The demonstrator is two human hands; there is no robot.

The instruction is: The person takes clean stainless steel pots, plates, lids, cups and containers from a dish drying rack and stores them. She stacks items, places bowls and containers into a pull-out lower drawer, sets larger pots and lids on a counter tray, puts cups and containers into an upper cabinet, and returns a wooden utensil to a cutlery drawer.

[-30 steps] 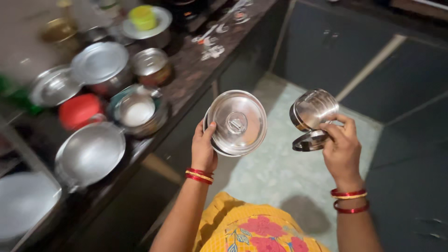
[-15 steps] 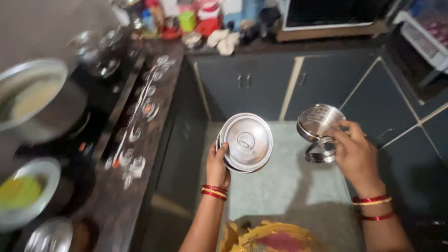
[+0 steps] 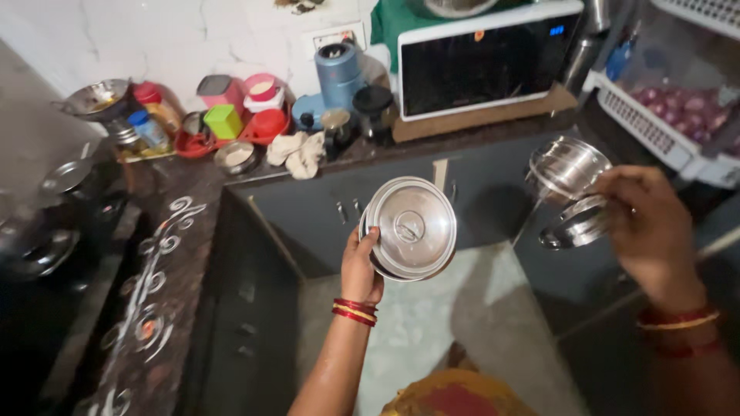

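Steel lidded bowl [image 3: 410, 228] in left hand [image 3: 361, 266], steel tins [image 3: 572, 189] in right hand [image 3: 651, 227].

Home kitchen: microwave [image 3: 484, 65], counter [image 3: 193, 254], blender [image 3: 339, 77].

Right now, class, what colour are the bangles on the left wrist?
Red and gold bangles, head view.

I see open floor [image 3: 432, 323] below both hands, free for passing. Ahead, the dark cabinet doors [image 3: 331, 212] block the way, and the counter [image 3: 231, 173] above is crowded with jars, a blender [image 3: 339, 77] and the microwave [image 3: 482, 65].
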